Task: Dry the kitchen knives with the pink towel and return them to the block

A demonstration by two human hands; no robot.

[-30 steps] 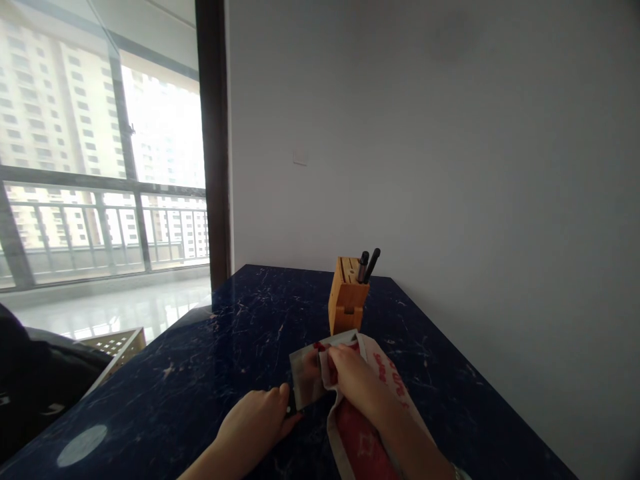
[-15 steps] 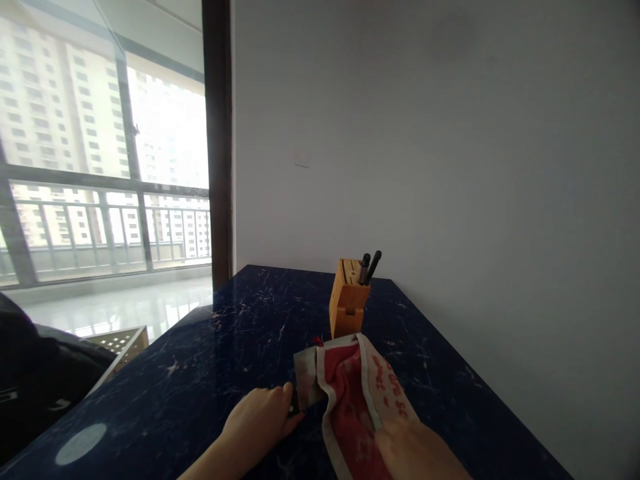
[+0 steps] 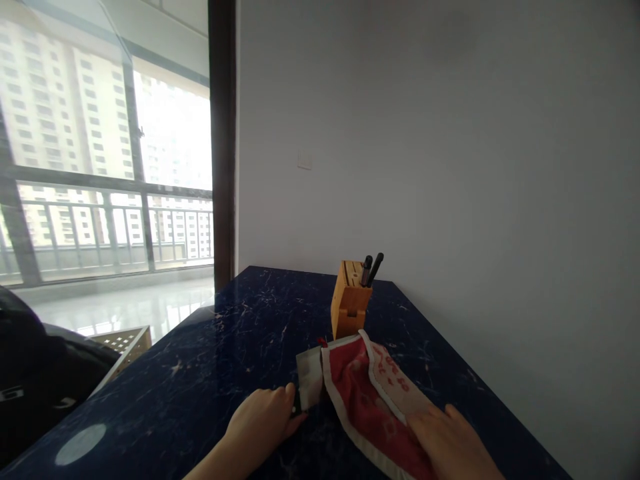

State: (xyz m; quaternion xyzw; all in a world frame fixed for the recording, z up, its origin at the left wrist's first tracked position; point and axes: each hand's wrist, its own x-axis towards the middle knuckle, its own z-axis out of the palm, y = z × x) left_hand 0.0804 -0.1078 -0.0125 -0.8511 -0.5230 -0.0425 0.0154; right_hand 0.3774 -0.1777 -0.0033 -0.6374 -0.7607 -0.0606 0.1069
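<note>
My left hand (image 3: pixel 264 421) is closed round the dark handle of a cleaver (image 3: pixel 310 377), whose broad grey blade points to the right. A red cloth (image 3: pixel 363 403) with a pale border and red lettering on its light side lies over the far part of the blade and hides it. My right hand (image 3: pixel 450 440) grips the cloth at its near right end. Just beyond the cloth stands a wooden knife block (image 3: pixel 347 313), holding two dark-handled tools (image 3: pixel 373 268) on its right side.
Everything stands on a dark blue marbled table (image 3: pixel 250 320). A grey wall (image 3: pixel 475 200) runs along the back and right. At the left are a black bag-like item (image 3: pixel 45 387), a perforated box (image 3: pixel 133 347) and a large window (image 3: pixel 110 200).
My right hand has moved to the right, drawing the near end of the cloth with it. My left hand keeps its hold on the cleaver almost in place.
</note>
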